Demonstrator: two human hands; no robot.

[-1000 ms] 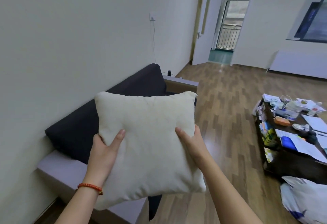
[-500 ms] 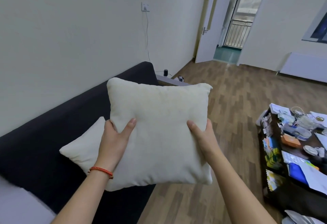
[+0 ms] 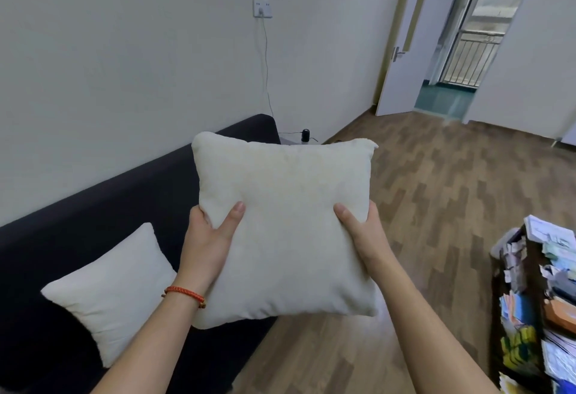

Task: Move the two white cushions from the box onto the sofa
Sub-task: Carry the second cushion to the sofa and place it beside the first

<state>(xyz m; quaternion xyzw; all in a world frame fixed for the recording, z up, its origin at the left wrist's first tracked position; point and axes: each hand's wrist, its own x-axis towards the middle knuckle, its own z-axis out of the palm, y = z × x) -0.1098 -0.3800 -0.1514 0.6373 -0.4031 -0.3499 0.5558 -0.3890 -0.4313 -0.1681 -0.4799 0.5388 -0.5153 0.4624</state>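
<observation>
I hold a white cushion (image 3: 286,222) upright in the air, above the front edge of the dark sofa (image 3: 93,206). My left hand (image 3: 212,238) grips its left side and my right hand (image 3: 361,231) grips its right side, thumbs on the front face. A second white cushion (image 3: 115,291) leans against the sofa's backrest at the lower left. The box is not in view.
A cluttered dark coffee table (image 3: 536,309) stands at the right edge. Wooden floor (image 3: 436,191) runs between sofa and table. A small side table with a black device (image 3: 306,135) sits past the sofa's far end, below a wall socket (image 3: 262,8). An open door (image 3: 405,44) is far right.
The view has moved forward along the sofa. The second cushion on the sofa came into sight, and the held cushion now sits a little further right, still gripped by both hands.
</observation>
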